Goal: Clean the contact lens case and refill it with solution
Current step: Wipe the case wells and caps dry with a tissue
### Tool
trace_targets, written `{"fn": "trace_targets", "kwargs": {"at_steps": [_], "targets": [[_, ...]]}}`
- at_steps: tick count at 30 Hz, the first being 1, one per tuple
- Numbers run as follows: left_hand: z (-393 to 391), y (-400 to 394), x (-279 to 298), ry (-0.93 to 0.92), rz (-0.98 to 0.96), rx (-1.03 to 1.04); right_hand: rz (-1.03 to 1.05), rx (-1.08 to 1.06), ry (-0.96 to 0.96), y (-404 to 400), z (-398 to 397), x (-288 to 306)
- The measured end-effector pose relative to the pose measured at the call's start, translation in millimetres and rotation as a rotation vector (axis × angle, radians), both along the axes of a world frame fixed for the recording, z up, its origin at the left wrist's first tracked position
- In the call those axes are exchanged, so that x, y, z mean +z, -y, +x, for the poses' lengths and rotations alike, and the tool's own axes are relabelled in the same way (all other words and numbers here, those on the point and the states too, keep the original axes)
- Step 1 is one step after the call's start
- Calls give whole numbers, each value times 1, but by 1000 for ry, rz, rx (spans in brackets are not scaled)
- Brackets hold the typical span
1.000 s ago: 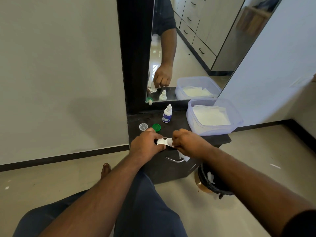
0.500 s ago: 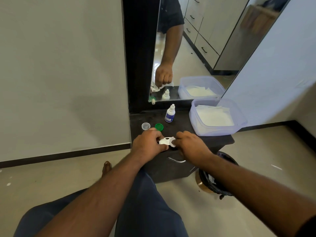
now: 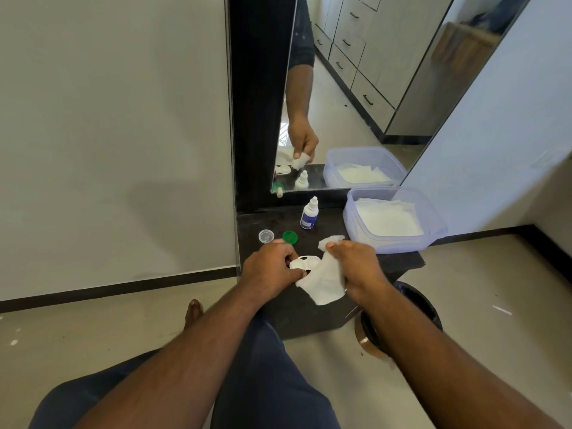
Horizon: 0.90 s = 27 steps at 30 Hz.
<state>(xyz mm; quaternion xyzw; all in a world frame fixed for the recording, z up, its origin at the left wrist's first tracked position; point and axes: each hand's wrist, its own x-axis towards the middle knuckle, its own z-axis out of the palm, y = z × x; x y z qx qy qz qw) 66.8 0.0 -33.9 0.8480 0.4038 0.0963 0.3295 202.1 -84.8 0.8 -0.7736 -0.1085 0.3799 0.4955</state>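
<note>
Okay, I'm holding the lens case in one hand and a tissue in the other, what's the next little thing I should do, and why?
Probably press the tissue in your right hand into the open wells of the lens case and wipe them dry. Your left hand already steadies the case, both caps lie off on the counter, and the solution bottle stands untouched, so drying likely comes before refilling.

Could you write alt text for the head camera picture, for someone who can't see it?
Seen from above, a person's left hand holds a white contact lens case on a dark counter while the right hand grips a white tissue beside it. Behind stand a solution bottle, two loose caps, a tub of tissues and a mirror.
</note>
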Motion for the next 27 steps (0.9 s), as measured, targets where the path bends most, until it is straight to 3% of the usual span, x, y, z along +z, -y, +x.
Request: {"fn": "trace_targets", "kwargs": {"at_steps": [4, 5, 7, 11, 15, 20, 24, 27], "targets": [[-2, -1, -1, 15, 9, 6, -55, 801, 1244, 7, 19, 2], [-2, -1, -1, 15, 6, 5, -34, 995, 1453, 6, 24, 2], [-2, -1, 0, 21, 1, 1, -46, 1245, 1643, 5, 27, -3], [-2, -1, 1, 22, -4, -13, -77, 1394, 1791, 2, 29, -2], [-1, -2, 2, 16, -12, -31, -141, 1466, 1805, 5, 32, 4], [-1, -1, 2, 17, 2, -10, -250, 1373, 1710, 12, 21, -4], [0, 2, 0, 28, 15, 15, -327, 1050, 1342, 12, -7, -11], [0, 1, 1, 22, -9, 7, -228, 617, 784, 4, -13, -15]]}}
